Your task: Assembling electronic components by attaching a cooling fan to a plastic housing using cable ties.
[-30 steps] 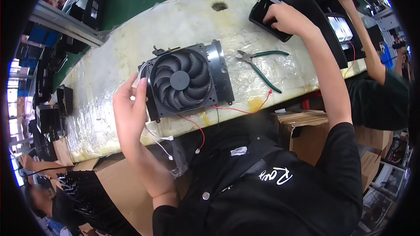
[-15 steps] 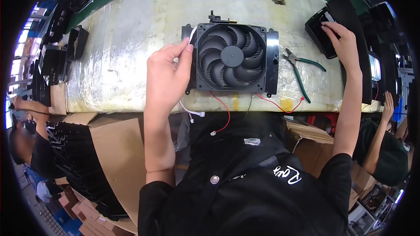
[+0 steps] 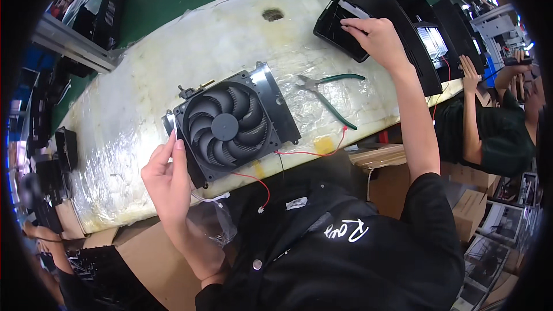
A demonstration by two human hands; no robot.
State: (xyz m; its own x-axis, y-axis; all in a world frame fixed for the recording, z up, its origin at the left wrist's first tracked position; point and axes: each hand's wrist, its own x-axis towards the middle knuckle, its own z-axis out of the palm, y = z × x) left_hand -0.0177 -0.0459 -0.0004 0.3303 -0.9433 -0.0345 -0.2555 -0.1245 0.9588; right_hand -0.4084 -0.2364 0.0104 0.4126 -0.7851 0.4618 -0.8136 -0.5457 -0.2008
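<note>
A black cooling fan is mounted on a dark flat metal-edged unit, lying tilted on the film-covered bench. At its left edge, thumb and forefinger of my left hand pinch a white cable; the loose end of a white cable hangs out below the unit. My right hand reaches into a small black open box at the back right, its fingertips pinched together. Whatever they hold is too small to make out. Green-handled cutting pliers lie with jaws apart between fan and box.
Thin red wires trail from the unit to the bench's front edge. Black panels stand beside the box on the right. Cardboard boxes sit below the bench. A co-worker's arm is at far right, another person at lower left.
The view has swung right, so the bench and fan appear turned and further left. My left hand still pinches the cable; my right hand stays at the black box.
</note>
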